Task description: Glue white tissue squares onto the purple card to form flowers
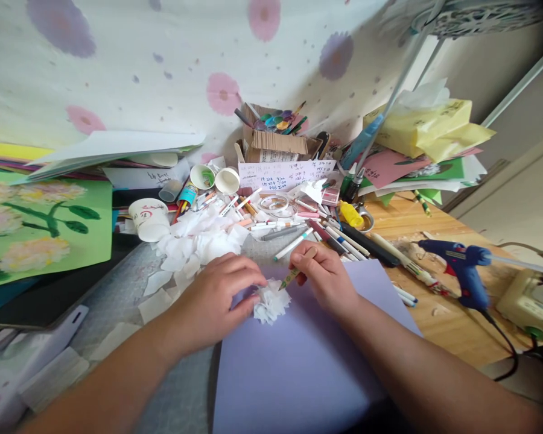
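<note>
A lilac sheet [308, 361] covers the near desk, a green flower picture [40, 223] lying to its left. The left hand [217, 298] pinches a crumpled white paper tuft [271, 303] on the sheet's far edge. The right hand [328, 274] grips a pencil [294, 274], tip touching the tuft. A blue glue gun [464, 268] sits well right.

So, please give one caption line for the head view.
Left hand steadies a white tissue-paper flower on lilac paper; right hand holds a pen.
</note>
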The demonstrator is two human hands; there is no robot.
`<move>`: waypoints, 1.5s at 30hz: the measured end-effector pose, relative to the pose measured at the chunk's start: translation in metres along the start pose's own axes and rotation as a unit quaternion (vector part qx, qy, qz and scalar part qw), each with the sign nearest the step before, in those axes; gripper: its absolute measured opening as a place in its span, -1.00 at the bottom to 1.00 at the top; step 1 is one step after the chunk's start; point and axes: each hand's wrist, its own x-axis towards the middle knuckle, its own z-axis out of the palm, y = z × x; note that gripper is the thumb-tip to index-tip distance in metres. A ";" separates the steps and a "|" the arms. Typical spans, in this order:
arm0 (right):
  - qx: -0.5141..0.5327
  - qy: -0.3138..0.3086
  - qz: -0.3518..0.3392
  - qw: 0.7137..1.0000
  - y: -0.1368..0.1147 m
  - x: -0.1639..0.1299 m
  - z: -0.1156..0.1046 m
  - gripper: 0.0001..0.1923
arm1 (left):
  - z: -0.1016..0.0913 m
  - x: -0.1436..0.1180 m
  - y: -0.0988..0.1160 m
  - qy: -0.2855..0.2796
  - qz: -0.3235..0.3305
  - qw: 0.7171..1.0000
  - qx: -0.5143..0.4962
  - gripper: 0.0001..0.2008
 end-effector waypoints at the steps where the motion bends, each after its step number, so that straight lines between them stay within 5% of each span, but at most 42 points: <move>1: -0.010 -0.008 0.003 1.000 0.000 0.000 0.000 -0.77 | 0.000 0.000 0.003 -0.014 0.004 1.000 0.000 -0.80; 13: -0.028 -0.098 -0.002 0.995 0.003 0.000 -0.001 -0.77 | -0.004 -0.003 0.006 -0.089 0.031 0.995 0.012 -0.85; 25: -0.053 -0.192 0.015 0.980 0.001 -0.001 0.001 -0.74 | -0.005 -0.002 0.004 -0.062 0.028 0.997 -0.027 -0.85; 32: -0.053 -0.195 0.020 0.979 0.001 -0.001 0.001 -0.72 | -0.004 -0.003 0.007 -0.094 0.016 0.995 0.003 -0.83; 38: -0.024 -0.135 0.012 0.990 0.002 -0.001 -0.002 -0.71 | -0.005 -0.005 0.009 -0.111 0.026 0.993 0.022 -0.80; 45: -0.067 -0.201 0.018 0.977 0.001 -0.001 0.000 -0.72 | -0.007 -0.005 0.007 -0.103 0.046 0.993 0.019 -0.82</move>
